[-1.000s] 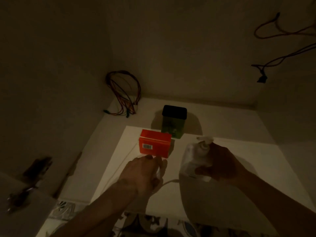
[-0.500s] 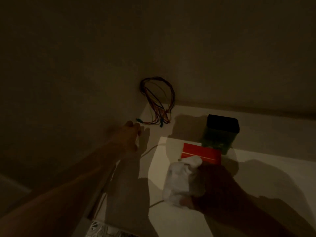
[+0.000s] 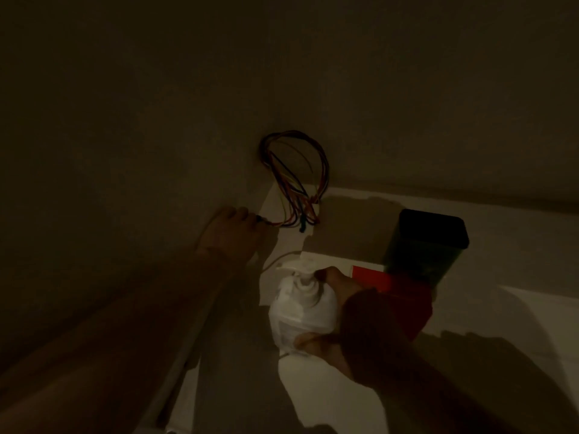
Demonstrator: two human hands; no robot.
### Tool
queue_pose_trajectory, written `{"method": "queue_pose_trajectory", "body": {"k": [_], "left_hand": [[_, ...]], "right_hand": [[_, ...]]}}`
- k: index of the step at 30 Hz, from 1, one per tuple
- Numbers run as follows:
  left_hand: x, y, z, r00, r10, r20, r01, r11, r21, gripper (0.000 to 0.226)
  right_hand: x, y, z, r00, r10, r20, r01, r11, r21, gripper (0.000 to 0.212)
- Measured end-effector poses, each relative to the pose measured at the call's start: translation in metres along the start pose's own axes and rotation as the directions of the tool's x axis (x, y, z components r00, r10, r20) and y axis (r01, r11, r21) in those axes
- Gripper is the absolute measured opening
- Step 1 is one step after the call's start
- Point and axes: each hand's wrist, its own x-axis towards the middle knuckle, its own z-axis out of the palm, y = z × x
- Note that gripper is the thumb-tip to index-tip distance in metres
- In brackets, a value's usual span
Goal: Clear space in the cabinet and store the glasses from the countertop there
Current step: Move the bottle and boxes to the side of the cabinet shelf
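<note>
While right hand (image 3: 360,311) wraps the pump bottle (image 3: 302,311), left hand (image 3: 230,234) pinches wire bundle (image 3: 294,183) ends: limp, tangly, light; gather loops together.

A dim home cabinet interior: pump bottle (image 3: 302,311), loose wires (image 3: 294,183), bare shelf (image 3: 501,308).

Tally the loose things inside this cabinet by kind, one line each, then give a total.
Pump bottle, white, held in the right hand: 1
Box, red: 1
Container, dark green with a black lid: 1
Wire bundle, multicoloured, at the left hand: 1
Total: 4
</note>
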Motion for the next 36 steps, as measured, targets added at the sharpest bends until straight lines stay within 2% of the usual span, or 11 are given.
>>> {"method": "queue_pose_trajectory", "body": {"k": [2,5,9,12,16,18,20,24,29,34,36], "left_hand": [[-0.007,0.001,-0.003,0.999,-0.004,-0.036,0.003,1.0,-0.03,0.054],[-0.016,0.002,-0.011,0.996,-0.048,-0.08,0.04,0.995,-0.091,0.052],[-0.056,0.013,-0.019,0.938,-0.198,-0.285,0.18,0.98,-0.089,0.043],[-0.101,0.041,-0.009,0.923,-0.313,-0.225,0.223,0.91,-0.349,0.063],[-0.154,0.111,0.013,0.928,-0.372,0.006,0.308,0.758,-0.575,0.079],[-0.17,0.142,0.021,0.956,-0.281,0.08,0.267,0.727,-0.632,0.091],[-0.182,0.16,0.024,0.98,-0.193,0.043,0.173,0.729,-0.662,0.086],[-0.192,0.171,0.03,0.99,-0.134,-0.032,0.089,0.8,-0.593,0.045],[-0.187,0.166,0.03,0.996,-0.089,0.008,0.082,0.875,-0.477,0.063],[-0.192,0.167,0.028,0.998,-0.048,0.049,0.064,0.913,-0.403,0.061],[-0.191,0.167,0.031,0.998,-0.052,0.041,0.064,0.906,-0.418,0.06]], "right_hand": [[-0.001,0.014,0.006,0.998,0.042,-0.038,-0.041,0.999,0.022,0.076],[0.005,-0.001,0.015,0.998,0.0,-0.063,0.003,0.999,0.04,0.077],[0.015,0.004,0.015,0.991,0.06,-0.116,-0.052,0.996,0.075,0.074],[0.026,-0.008,0.013,0.98,0.125,-0.157,-0.11,0.989,0.102,0.068],[0.039,-0.023,0.008,0.976,0.128,-0.177,-0.105,0.985,0.134,0.07],[0.043,-0.033,0.009,0.981,0.118,-0.154,-0.102,0.988,0.113,0.07],[0.047,-0.042,0.014,0.986,0.115,-0.118,-0.101,0.989,0.112,0.068],[0.052,-0.058,0.029,0.99,0.118,-0.078,-0.103,0.979,0.175,0.07],[0.067,-0.071,0.046,0.995,0.091,-0.035,-0.082,0.973,0.216,0.078],[0.087,-0.076,0.053,0.988,0.152,-0.04,-0.135,0.951,0.28,0.075],[0.087,-0.074,0.053,0.991,0.12,-0.053,-0.103,0.963,0.251,0.075]]}}
